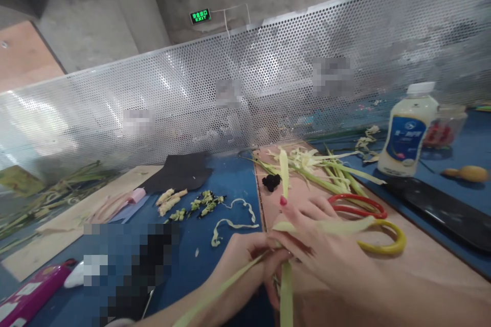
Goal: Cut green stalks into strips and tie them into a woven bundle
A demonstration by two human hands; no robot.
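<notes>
Several long pale-green leaf strips (286, 294) meet between my hands, low in the middle of the head view. My left hand (245, 260) is closed on them, its thumb and fingers pinched together where the strips cross. From the right, my right hand (310, 240) pinches the same crossing, with one red-nailed finger raised against an upright strip (284, 171). One strip runs down over my left forearm and another lies across the back of my right hand. The crossing itself is partly hidden by my fingers.
Scissors with red and yellow handles (401, 240) lie right of my hands on a pinkish board (425, 271). Leaf stalks (337, 176), a white bottle (408, 133) and a black phone-like slab (441, 209) are beyond. Green pieces (207, 203) lie left; perforated metal panels (184, 92) stand behind.
</notes>
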